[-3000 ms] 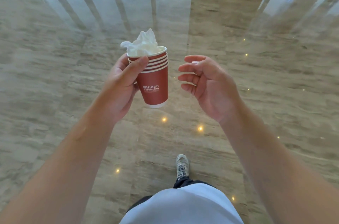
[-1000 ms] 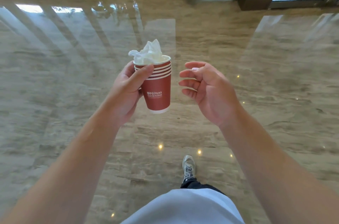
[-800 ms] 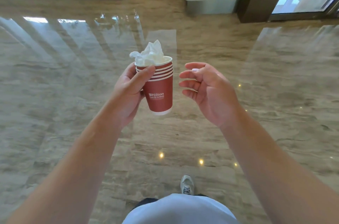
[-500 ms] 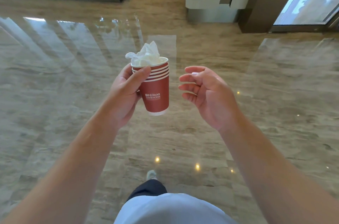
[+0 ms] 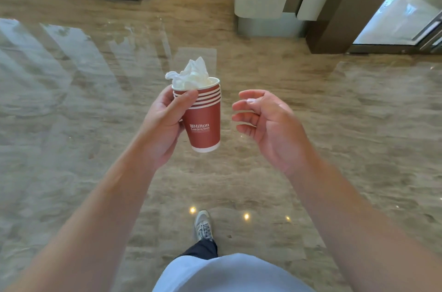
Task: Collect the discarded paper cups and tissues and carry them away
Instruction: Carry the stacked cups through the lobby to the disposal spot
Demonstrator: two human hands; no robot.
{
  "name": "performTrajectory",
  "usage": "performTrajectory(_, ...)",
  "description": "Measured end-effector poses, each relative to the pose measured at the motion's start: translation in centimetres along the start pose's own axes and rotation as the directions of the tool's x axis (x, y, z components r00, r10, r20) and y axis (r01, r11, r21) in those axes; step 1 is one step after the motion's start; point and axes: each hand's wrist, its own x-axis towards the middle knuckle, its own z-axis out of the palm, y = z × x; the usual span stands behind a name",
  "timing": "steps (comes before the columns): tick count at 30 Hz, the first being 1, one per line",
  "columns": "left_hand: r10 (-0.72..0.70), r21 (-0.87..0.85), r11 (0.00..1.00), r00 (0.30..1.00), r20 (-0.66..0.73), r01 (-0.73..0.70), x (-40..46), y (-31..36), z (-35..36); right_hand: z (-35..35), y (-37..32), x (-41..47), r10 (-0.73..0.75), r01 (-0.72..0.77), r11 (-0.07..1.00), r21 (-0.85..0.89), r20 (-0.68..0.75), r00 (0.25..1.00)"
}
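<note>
Stacked paper cups (image 5: 204, 124) with tissues (image 5: 191, 75) gripped in left hand (image 5: 162, 129); right hand (image 5: 267, 124) beside, loosely curled, empty.

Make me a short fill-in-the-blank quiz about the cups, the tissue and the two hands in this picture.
1. The stack of red paper cups is gripped by the ____ hand.
2. The crumpled white tissue sits in the ____ cup of the stack.
3. The right hand holds ____.

Missing words: left; top; nothing

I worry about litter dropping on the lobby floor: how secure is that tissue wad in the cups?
Probably loose: the tissue is light, floppy, and pokes above the cup stack. The left hand grips only the cups.
</note>
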Motion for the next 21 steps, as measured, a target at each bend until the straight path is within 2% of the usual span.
performTrajectory(9,0.041,-0.009,0.999,0.999,0.031,-0.041,14.7,4.7,-5.6,5.2,-3.7,14.2,-0.051,0.051,0.999,-0.016,0.007,0.999)
performTrajectory(21,0.012,0.032,0.999,1.000,0.022,-0.012,29.5,5.3,-6.6,3.9,-6.3,29.3,-0.008,0.007,0.998,0.060,0.000,1.000)
